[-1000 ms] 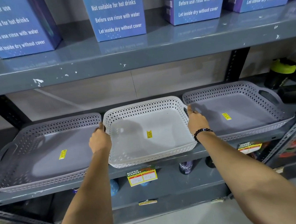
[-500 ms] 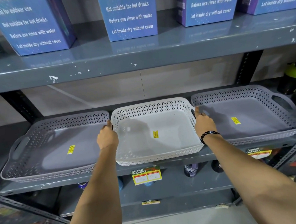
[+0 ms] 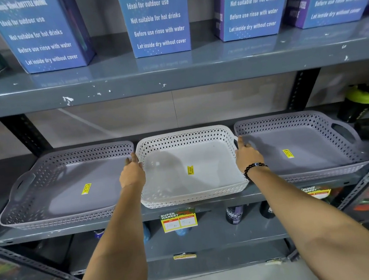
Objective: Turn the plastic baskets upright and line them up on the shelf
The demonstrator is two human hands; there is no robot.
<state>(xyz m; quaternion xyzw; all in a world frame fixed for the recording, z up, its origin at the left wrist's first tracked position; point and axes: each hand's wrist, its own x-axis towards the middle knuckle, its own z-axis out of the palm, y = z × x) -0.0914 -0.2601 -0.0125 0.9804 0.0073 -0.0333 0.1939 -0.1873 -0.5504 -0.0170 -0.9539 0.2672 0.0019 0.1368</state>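
Fingers: those of the left hand (image 3: 132,175) curl over the left side wall of the white basket (image 3: 189,165); those of the right hand (image 3: 248,156) close on its right side wall by the handle cut-out, so both hands grip this one basket.
White basket: upright, opening upward, in the middle of the grey shelf (image 3: 128,218), with a yellow sticker (image 3: 190,169) on its floor.
Left grey basket (image 3: 67,186): upright, just beside the white basket; their rims appear to touch, though the left hand hides the seam.
Right grey basket (image 3: 302,145): upright, just beside the white basket on the other side, with a handle slot in its far end.
Row: the three baskets stand side by side along the shelf's front edge.
Wrist: a dark bead bracelet (image 3: 253,169) circles the right wrist.
Upper shelf (image 3: 172,77): carries blue bottle boxes (image 3: 157,17) with white lettering.
Shelf edge: a price tag (image 3: 178,220) hangs below the white basket.
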